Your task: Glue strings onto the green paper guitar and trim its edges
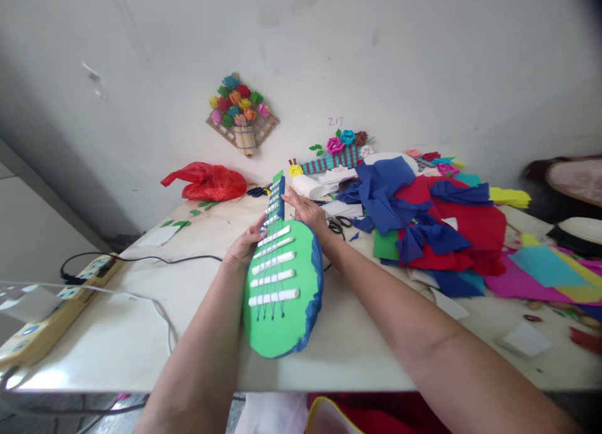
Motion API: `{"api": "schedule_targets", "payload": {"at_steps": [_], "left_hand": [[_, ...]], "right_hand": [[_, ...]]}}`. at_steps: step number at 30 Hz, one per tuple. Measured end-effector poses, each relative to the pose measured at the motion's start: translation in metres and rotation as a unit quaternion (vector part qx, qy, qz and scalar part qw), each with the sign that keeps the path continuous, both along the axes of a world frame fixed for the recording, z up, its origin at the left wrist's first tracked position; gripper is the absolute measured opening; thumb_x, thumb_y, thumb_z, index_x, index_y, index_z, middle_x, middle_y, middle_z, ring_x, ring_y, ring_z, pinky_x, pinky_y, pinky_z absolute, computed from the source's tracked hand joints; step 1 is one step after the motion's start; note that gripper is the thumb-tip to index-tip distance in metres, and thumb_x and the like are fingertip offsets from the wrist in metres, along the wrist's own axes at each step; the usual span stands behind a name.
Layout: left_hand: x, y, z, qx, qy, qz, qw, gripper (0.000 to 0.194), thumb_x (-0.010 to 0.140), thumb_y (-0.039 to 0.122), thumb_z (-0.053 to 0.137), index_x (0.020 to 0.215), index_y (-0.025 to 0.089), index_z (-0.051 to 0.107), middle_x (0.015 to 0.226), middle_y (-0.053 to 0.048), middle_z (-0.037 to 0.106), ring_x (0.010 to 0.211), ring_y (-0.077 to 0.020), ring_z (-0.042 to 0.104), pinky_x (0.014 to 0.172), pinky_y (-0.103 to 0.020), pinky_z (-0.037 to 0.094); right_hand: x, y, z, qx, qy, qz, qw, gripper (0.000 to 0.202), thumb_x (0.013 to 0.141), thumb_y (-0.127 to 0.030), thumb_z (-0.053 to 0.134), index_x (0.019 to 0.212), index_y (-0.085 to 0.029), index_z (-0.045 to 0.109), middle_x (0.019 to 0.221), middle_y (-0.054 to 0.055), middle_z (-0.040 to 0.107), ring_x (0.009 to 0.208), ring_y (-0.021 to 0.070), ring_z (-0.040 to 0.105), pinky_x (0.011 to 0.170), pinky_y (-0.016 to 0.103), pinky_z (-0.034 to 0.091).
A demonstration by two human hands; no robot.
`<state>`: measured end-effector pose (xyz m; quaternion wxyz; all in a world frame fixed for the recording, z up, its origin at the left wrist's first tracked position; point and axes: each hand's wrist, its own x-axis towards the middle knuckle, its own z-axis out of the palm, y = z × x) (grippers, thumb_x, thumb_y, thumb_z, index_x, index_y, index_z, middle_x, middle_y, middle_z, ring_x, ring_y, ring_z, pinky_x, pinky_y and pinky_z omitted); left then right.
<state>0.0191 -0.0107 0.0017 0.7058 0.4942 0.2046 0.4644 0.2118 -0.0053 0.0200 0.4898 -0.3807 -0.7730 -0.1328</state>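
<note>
A: Where is the green stringed instrument (pixel 282 284)?
B: Near the middle of the scene, over the tabletop (pixel 357 346), its neck pointing to the far side and its rounded body near. White bars cross its front under thin strings.
A: And the left hand (pixel 243 243)?
B: Its fingers are clamped on the instrument's left edge, where the neck meets the body.
A: The right hand (pixel 308 214)?
B: Its fingers lie against the blue right side of the neck; I can't tell whether they grip it.
A: Does the body touch the surface below?
B: I can't tell that either.
A: What is around it?
B: A red plastic bag (pixel 214 184) on the far left, black scissors (pixel 342 221) just right of the right hand, and crumpled blue paper (pixel 388 186) over red paper (pixel 484 230) farther right. A power strip (pixel 51 318) sits on the near left.
</note>
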Motion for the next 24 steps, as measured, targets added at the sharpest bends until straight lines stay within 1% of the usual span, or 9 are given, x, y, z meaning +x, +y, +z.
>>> {"api": "schedule_targets", "payload": {"at_steps": [2, 6, 10, 16, 21, 24], "left_hand": [[0.002, -0.001, 0.001, 0.006, 0.004, -0.016, 1.000, 0.074, 0.059, 0.010, 0.069, 0.129, 0.018, 0.046, 0.108, -0.007, 0.066, 0.092, -0.0237, 0.065, 0.086, -0.033, 0.049], [0.005, -0.003, 0.002, 0.010, 0.010, -0.038, 0.999, 0.070, 0.060, 0.011, 0.070, 0.126, 0.018, 0.048, 0.103, -0.006, 0.068, 0.087, -0.0219, 0.067, 0.083, -0.031, 0.050], [0.007, -0.005, 0.004, 0.012, 0.009, -0.057, 0.998, 0.069, 0.060, 0.013, 0.071, 0.125, 0.018, 0.049, 0.103, -0.007, 0.068, 0.086, -0.0220, 0.067, 0.080, -0.029, 0.051], [0.007, -0.005, 0.004, 0.002, 0.018, -0.043, 0.999, 0.069, 0.059, 0.013, 0.072, 0.124, 0.018, 0.049, 0.109, -0.008, 0.066, 0.093, -0.0250, 0.065, 0.085, -0.034, 0.050], [0.007, -0.003, 0.003, 0.005, 0.025, -0.049, 0.998, 0.073, 0.058, 0.014, 0.072, 0.126, 0.018, 0.047, 0.107, -0.008, 0.066, 0.091, -0.0244, 0.066, 0.084, -0.033, 0.050], [0.009, -0.005, 0.005, 0.001, 0.027, -0.049, 0.998, 0.072, 0.057, 0.014, 0.072, 0.125, 0.018, 0.048, 0.106, -0.007, 0.067, 0.090, -0.0236, 0.066, 0.081, -0.030, 0.051]], "right_hand": [[0.002, 0.004, -0.001, -0.007, 0.013, -0.002, 1.000, 0.062, 0.082, -0.006, 0.031, 0.143, -0.017, 0.025, 0.124, -0.002, 0.058, 0.118, 0.0130, 0.049, 0.098, 0.027, 0.042], [0.007, 0.008, -0.002, -0.014, 0.035, 0.002, 0.999, 0.068, 0.078, -0.005, 0.032, 0.144, -0.014, 0.018, 0.127, -0.001, 0.056, 0.118, 0.0140, 0.047, 0.098, 0.029, 0.042], [0.010, 0.012, -0.003, -0.034, 0.046, 0.001, 0.998, 0.071, 0.076, -0.005, 0.032, 0.145, -0.017, 0.016, 0.128, -0.002, 0.055, 0.119, 0.0137, 0.046, 0.100, 0.031, 0.041], [0.014, 0.015, -0.001, -0.041, 0.051, 0.020, 0.998, 0.072, 0.074, -0.004, 0.032, 0.144, -0.016, 0.019, 0.128, 0.000, 0.055, 0.123, 0.0134, 0.041, 0.103, 0.033, 0.038], [0.016, 0.019, 0.000, -0.043, 0.054, 0.028, 0.997, 0.072, 0.074, -0.003, 0.032, 0.144, -0.015, 0.019, 0.130, 0.002, 0.053, 0.126, 0.0138, 0.038, 0.105, 0.035, 0.036], [0.018, 0.022, -0.001, -0.039, 0.068, 0.031, 0.996, 0.072, 0.074, -0.004, 0.031, 0.144, -0.016, 0.019, 0.131, 0.003, 0.052, 0.127, 0.0140, 0.037, 0.105, 0.036, 0.035]]}}
